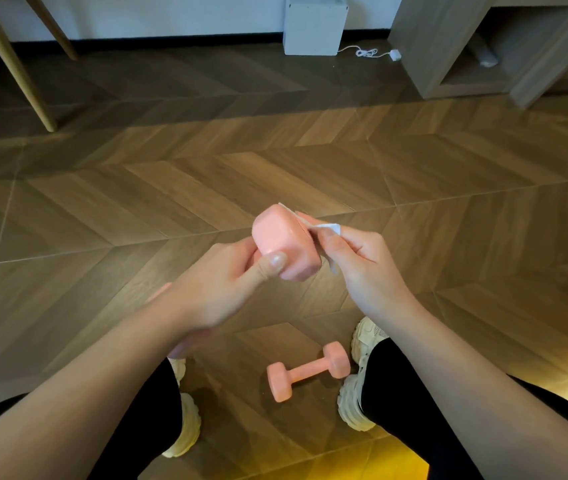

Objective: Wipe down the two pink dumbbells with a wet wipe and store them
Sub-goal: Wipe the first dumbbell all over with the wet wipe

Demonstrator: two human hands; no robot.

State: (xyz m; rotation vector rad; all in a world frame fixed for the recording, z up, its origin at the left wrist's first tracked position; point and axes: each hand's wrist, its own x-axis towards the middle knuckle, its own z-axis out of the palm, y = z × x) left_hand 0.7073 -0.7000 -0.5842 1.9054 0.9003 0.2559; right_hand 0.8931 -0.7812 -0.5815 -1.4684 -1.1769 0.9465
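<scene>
While the left hand (pixel 220 282) grips one pink dumbbell (pixel 284 245) and the right hand (pixel 355 261) pinches the wet wipe (pixel 327 228) at its 3 o'clock side, it could slip onto the other dumbbell (pixel 306 370) at 6 o'clock.

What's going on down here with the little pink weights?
A person seated above a wood floor is cleaning a pink dumbbell. The left hand grips it with one end raised, and the right hand presses a white wet wipe against that end. The second pink dumbbell lies on the floor between the person's cream sneakers, touched by neither hand. Nothing has been stored yet.
</scene>
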